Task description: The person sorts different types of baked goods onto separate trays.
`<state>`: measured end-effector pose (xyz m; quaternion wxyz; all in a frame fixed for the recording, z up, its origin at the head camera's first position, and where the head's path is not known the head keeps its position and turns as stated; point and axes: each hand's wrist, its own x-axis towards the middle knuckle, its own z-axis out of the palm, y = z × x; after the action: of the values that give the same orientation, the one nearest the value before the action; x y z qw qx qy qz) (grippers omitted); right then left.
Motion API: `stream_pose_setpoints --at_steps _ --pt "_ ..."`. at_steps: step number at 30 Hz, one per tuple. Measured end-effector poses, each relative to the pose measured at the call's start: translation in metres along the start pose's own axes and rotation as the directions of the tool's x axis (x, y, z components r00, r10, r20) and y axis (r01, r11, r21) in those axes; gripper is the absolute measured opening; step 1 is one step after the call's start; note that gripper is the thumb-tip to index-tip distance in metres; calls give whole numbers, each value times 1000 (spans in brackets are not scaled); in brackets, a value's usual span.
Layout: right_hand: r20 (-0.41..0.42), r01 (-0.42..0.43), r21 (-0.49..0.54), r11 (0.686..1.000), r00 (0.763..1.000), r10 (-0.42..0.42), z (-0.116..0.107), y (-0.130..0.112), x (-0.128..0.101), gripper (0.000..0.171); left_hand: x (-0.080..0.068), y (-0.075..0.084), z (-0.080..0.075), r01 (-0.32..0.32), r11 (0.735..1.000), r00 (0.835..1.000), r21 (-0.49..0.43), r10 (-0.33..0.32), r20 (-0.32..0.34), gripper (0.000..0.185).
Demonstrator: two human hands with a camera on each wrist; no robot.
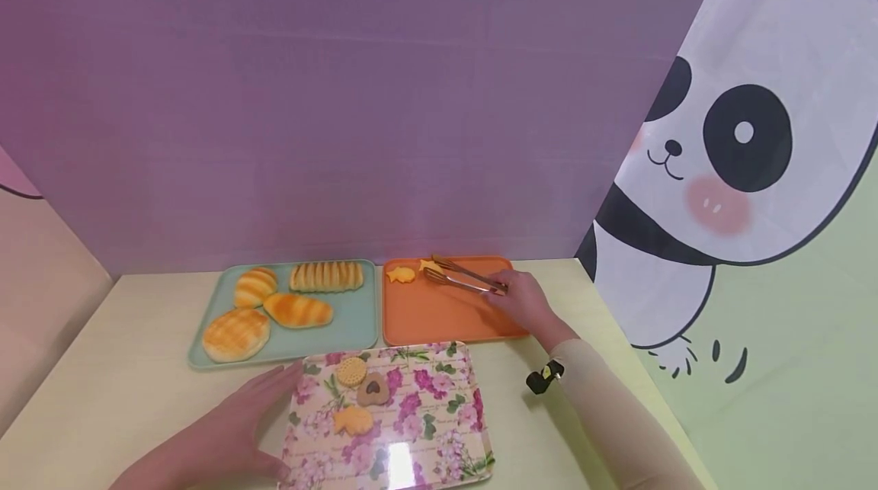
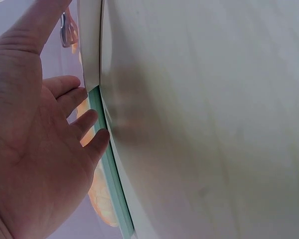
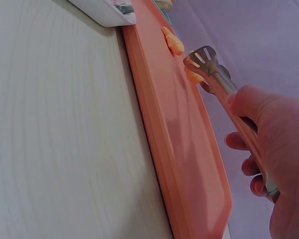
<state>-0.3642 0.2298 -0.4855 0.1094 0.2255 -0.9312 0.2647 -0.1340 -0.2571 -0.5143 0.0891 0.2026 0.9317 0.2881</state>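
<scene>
My right hand grips a pair of metal tongs above the orange tray. The slotted tips of the tongs are spread apart, close to one of two fish-shaped biscuits at the tray's far left. My left hand lies at the left edge of a flowered tray, fingers spread and thumb by the near corner. That tray bears a round biscuit, a heart-shaped biscuit and another fish-shaped biscuit.
Left of the orange tray, a pale green tray holds several breads, among them a round bun and a ridged loaf. A purple backdrop rises behind the light wooden table. A panda-printed wall stands on the right.
</scene>
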Motion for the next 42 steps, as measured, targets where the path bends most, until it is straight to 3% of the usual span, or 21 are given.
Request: stream_pose_setpoints --at_steps 27,37,42 --pt "67 -31 50 998 997 27 6 -4 7 26 1 0 0 4 1000 1000 11 -4 -5 138" --pt "90 -135 137 981 988 123 8 -5 4 31 1 2 0 1 1000 1000 17 -1 -11 143" --pt "75 -133 157 979 990 122 8 -5 1 31 1 2 -1 9 1000 1000 18 -9 -1 141"
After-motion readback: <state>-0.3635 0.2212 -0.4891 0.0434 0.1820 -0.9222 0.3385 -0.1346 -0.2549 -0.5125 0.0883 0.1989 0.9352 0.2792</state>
